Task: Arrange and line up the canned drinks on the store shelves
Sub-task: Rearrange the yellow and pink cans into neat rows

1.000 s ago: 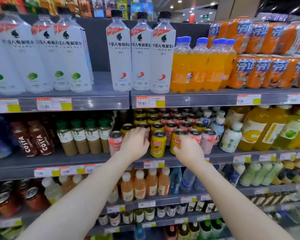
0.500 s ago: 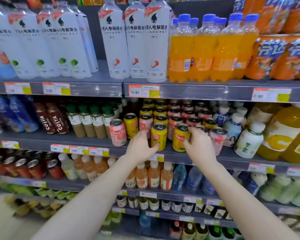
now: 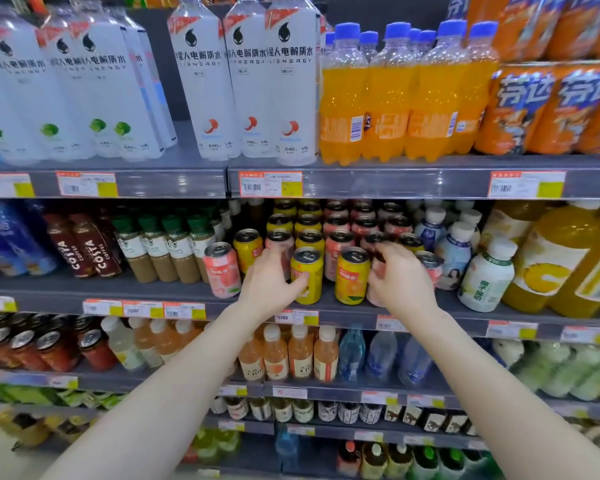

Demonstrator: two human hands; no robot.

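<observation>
Well left of my left hand, brown coffee bottles (image 3: pixel 87 251) stand on the shelf (image 3: pixel 160 289). Just left of that hand, a front pink can (image 3: pixel 222 271) stands upright at the shelf edge. My left hand (image 3: pixel 271 284) reaches in with its back to me. Its thumb lies against a yellow can (image 3: pixel 308 271) in the front row, and its fingers (image 3: pixel 265 256) run up in front of a rear pink can (image 3: pixel 280 241). I cannot tell whether it grips either one. Between the hands, a second yellow can (image 3: pixel 352 277) stands upright. My right hand (image 3: pixel 400 280) curls its fingers (image 3: pixel 383 252) over the top of a held pink can (image 3: pixel 376 289) and pinches it there. Beyond the hands, rows of cans (image 3: pixel 336 223) run back into the shelf. Right of my right hand stands a white bottle (image 3: pixel 487 275).
</observation>
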